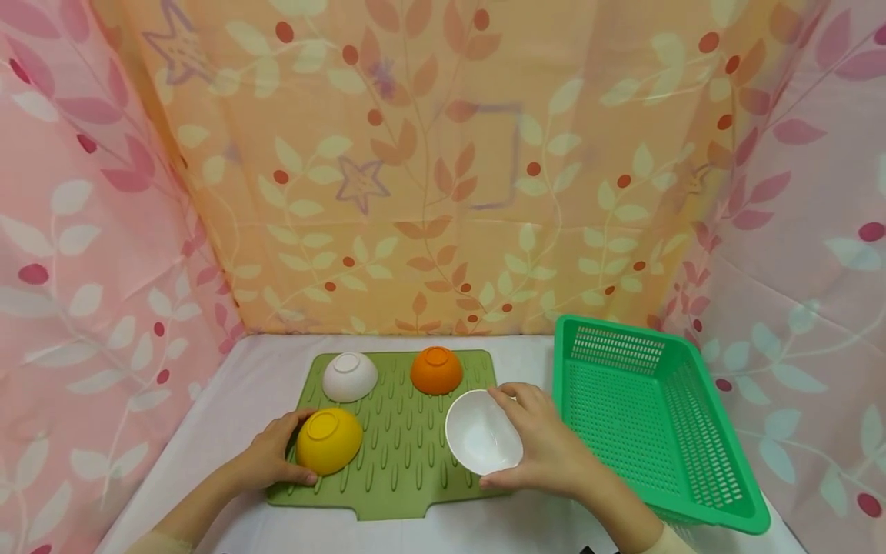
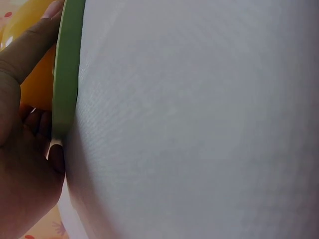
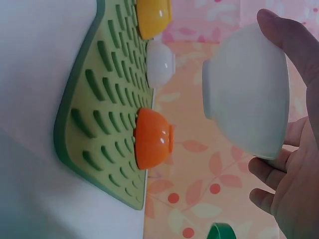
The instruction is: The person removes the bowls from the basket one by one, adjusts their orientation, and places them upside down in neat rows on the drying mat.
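My right hand (image 1: pixel 547 446) holds a white bowl (image 1: pixel 477 435) by its rim, thumb on one side and fingers on the other. In the head view its hollow faces me; the right wrist view shows this bowl (image 3: pixel 244 94) raised off the mat. On the left, a yellow bowl (image 1: pixel 329 442) lies upside down on the green drying mat (image 1: pixel 401 492). My left hand (image 1: pixel 273 454) grips it around its left side, thumb near the front. Behind stand an upturned white bowl (image 1: pixel 349 377) and an upturned orange bowl (image 1: pixel 437 372), both on the mat.
A green plastic basket (image 1: pixel 727 431) with perforated walls stands right of the mat, close to my right forearm. White cloth (image 1: pixel 235 408) covers the table. Floral curtains (image 1: pixel 429 192) enclose the back and both sides.
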The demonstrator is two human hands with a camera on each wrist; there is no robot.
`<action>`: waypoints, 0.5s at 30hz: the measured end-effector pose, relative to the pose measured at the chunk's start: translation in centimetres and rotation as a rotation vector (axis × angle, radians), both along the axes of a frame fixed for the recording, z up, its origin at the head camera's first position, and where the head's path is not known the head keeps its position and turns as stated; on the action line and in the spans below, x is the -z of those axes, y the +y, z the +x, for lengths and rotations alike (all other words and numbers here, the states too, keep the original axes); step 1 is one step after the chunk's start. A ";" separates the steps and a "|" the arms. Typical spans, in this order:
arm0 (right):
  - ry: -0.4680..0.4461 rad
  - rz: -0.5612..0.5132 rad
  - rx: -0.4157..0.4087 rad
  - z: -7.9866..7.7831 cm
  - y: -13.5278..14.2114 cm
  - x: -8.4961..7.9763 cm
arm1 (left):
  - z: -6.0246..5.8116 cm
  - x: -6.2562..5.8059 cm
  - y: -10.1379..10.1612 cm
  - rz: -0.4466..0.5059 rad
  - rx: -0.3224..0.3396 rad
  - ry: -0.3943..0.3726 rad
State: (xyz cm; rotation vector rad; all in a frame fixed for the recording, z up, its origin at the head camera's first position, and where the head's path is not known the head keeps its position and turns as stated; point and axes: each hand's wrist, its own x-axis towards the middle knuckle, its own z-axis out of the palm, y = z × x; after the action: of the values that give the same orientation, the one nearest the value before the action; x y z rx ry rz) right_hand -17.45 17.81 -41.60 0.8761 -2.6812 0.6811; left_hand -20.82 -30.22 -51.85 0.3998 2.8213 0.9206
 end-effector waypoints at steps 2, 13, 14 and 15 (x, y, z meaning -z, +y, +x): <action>0.006 -0.005 -0.010 0.0 -0.3 0.3 | 0.2 0.0 -0.1 -0.003 -0.002 -0.004; 0.002 -0.035 -0.054 0.2 -2.2 1.6 | -0.1 0.0 -0.3 -0.019 0.020 0.015; -0.001 -0.033 -0.056 0.2 -2.3 1.7 | -0.1 0.0 -0.3 -0.015 0.020 0.010; -0.003 -0.033 -0.059 0.3 -2.5 1.8 | 0.0 0.0 -0.3 -0.014 0.025 0.005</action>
State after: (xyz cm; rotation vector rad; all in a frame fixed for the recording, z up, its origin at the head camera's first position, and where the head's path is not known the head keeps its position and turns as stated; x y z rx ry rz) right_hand -17.15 15.36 -43.37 0.9502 -2.6478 0.7379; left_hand -20.87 -30.51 -51.81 0.4357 2.8191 0.8960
